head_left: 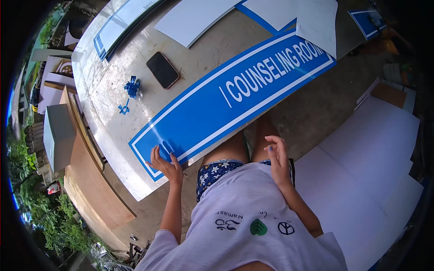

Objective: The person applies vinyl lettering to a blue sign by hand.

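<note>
Table (115, 135): pale, bare at its left end, its far side cut off by the top of the view. Blue scraps (131, 87): one crumpled clump, a smaller twist just below it; material hard to make out. Phone (162, 70): face up, screen dark, between scraps and sign. Left hand (166, 169): fingers spread over the sign's left end, at its near border, grasping nothing; whether the fingertips touch the surface cannot be told. Sign (233, 97): long, blue, white border, lettered "COUNSELING ROOM", lying slantwise on the table along the near edge; it reaches from beneath the left hand to well past the right hand. A slanting white stroke stands before the first word. Right hand (279, 161): off the sign's near edge, apart from it, above the lap; fingers loosely bent, seemingly empty; a small blue patch at the thumb tip, nature unclear. White sheet (318, 25): over the sign's far right corner, partly hiding the last letter; its top is cut off.
</note>
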Tool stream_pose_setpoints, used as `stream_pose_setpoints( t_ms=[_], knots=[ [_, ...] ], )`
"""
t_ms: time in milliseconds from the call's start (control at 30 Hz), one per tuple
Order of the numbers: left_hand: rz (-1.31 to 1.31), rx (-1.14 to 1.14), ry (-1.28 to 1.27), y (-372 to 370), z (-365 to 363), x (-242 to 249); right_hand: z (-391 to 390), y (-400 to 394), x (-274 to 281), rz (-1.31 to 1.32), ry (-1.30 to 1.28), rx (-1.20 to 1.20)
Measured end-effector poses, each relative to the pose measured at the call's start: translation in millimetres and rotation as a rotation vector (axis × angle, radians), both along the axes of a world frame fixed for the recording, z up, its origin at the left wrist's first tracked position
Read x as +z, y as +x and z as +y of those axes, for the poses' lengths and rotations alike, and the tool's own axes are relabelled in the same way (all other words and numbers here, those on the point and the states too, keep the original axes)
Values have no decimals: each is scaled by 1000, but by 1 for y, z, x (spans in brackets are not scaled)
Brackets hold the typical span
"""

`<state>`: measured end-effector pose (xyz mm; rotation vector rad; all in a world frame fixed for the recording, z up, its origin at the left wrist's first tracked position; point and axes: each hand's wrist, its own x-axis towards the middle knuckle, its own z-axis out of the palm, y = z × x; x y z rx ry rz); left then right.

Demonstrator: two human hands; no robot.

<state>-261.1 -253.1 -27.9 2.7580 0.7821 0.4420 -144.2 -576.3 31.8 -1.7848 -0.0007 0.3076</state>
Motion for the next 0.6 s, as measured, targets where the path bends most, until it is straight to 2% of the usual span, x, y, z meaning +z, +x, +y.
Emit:
stream_pose_setpoints(
  t_ms=[100,233,300,433,500,600],
  knots=[
    [-10,112,70,-11,5,-14,9,26,-3,-22,-179,80],
    [68,99,50,-1,4,-12,36,64,-18,-39,-278,189],
    [84,91,26,-2,6,-15,59,83,-28,-219,-325,253],
    [113,86,-2,-5,8,-15,115,109,-52,-241,-277,286],
    [134,97,-22,-7,10,-13,136,117,-62,-403,-277,254],
    [146,103,-45,-8,10,-17,150,125,-71,-491,-336,274]
  ],
)
